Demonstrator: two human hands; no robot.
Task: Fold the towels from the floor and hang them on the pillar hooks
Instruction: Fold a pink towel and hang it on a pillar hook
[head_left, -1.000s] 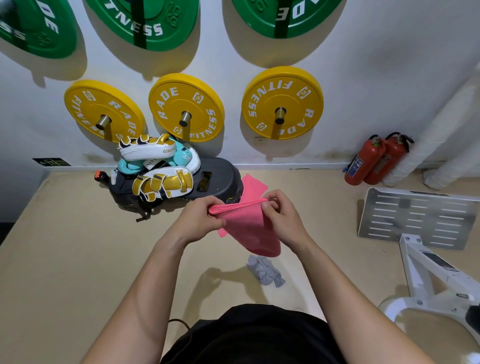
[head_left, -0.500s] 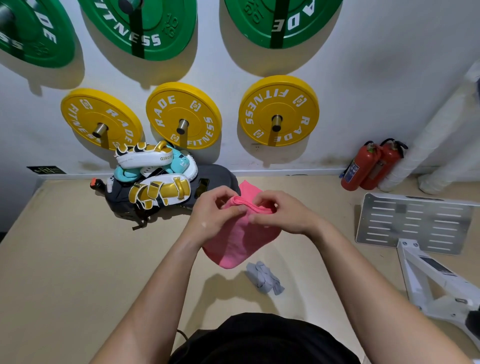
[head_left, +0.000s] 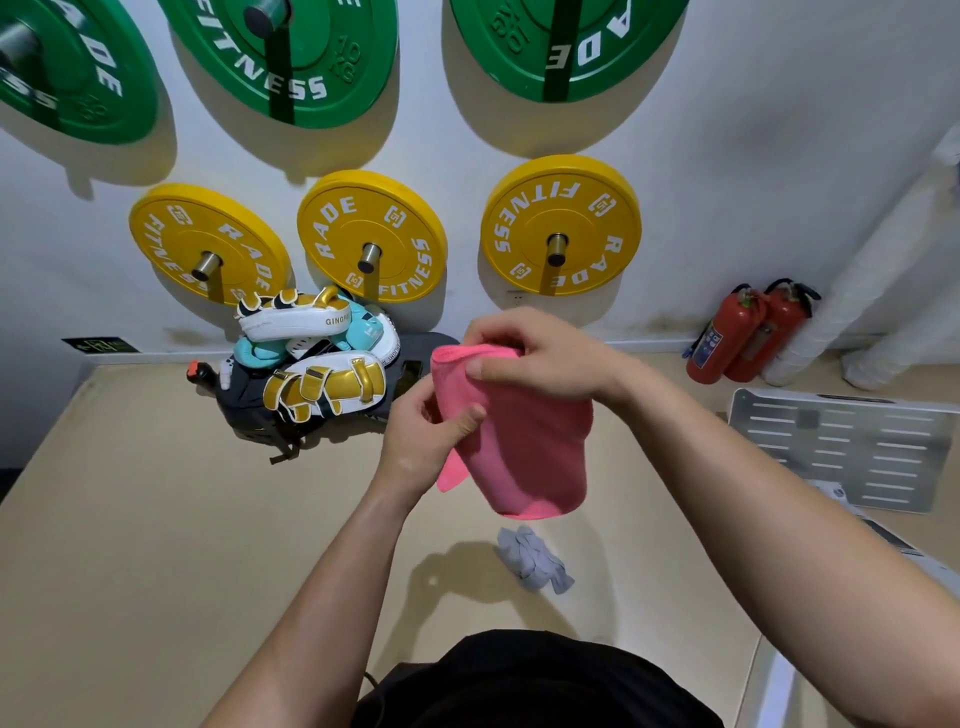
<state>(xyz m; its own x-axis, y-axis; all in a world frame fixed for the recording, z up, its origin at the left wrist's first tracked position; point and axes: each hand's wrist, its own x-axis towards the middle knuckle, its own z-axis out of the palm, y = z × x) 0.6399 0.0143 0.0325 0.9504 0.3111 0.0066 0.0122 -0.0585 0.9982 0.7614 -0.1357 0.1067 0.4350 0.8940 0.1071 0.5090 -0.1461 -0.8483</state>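
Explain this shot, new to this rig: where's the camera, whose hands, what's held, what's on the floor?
No robot: a person works bare-handed. The one camera sits on their head, looking forward and down, so both arms enter from below. The right hand grips the top edge of a pink towel; the left hand pinches its side. The towel hangs in the air, partly folded. On the floor beneath lies a crumpled grey towel. By the wall sit a pile of boxing pads and two red fire extinguishers; yellow weight plates hang above.
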